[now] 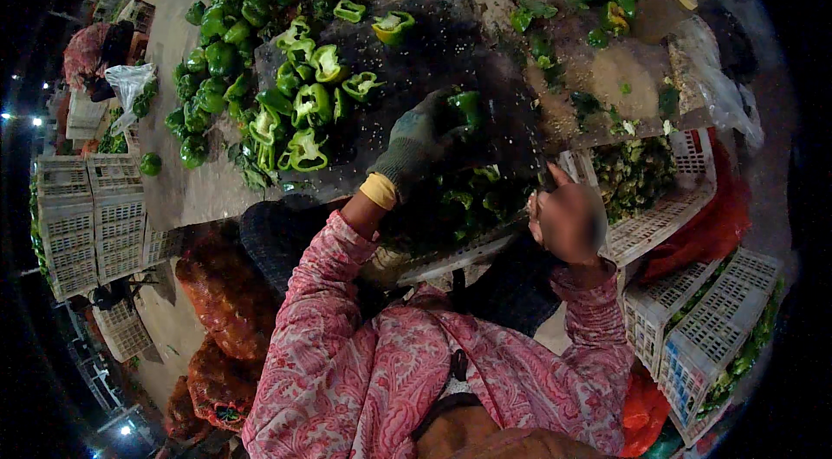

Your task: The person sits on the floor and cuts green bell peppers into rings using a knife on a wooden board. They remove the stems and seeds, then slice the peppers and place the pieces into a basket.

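Forward | left hand (pixel 418 134) grasping green pepper (pixel 468 108) | right hand (pixel 565 218) curled, grip contents unclear

Our gloved left hand (pixel 418 138) curls out ahead; our bare right hand (pixel 568 221), partly blurred, bends nearer us.

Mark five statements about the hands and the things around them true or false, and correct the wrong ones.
1. The left hand wears a grey-green knitted glove. True.
2. It holds a red tomato. False: it holds a glossy green bell pepper.
3. The right hand is ungloved. True.
4. All the cut peppers lie to the left hand's right. False: cut green bell peppers lie to its left.
5. A white, perforated plastic crate stands right of the right hand. True.
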A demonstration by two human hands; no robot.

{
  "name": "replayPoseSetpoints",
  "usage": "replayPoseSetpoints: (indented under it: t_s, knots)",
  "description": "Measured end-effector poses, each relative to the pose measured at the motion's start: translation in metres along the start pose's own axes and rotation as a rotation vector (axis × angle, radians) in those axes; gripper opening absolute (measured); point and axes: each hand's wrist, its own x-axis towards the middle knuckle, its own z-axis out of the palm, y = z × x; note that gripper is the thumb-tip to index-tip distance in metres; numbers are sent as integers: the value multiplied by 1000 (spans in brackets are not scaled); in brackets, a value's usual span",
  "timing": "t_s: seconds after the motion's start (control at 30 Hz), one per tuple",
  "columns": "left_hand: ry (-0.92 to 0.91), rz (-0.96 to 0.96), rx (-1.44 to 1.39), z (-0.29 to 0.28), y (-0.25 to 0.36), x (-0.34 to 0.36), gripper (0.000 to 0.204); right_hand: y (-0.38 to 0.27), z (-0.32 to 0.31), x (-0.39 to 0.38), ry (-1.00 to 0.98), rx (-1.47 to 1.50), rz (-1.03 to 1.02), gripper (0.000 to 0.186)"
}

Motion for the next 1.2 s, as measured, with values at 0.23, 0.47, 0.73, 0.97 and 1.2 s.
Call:
replayPoseSetpoints:
  t_s: [0.23,0.47,0.73,0.97,1.2]
  knots:
    - [-21,21,50,10,-1,6,63,-45,-3,-14,-150,292,116,55]
    - [96,144,123,13,-9,4,62,-52,-3,0,-133,268,144,51]
    - [54,59,-41,25,-9,5,66,-13,33,54,-174,204,120,52]
    - [-34,-33,-715,-4,-26,-6,69,-6,53,40,-79,118,-226,52]
    - [102,27,75,12,-6,7,61,-13,34,90,285,-827,-758,49]
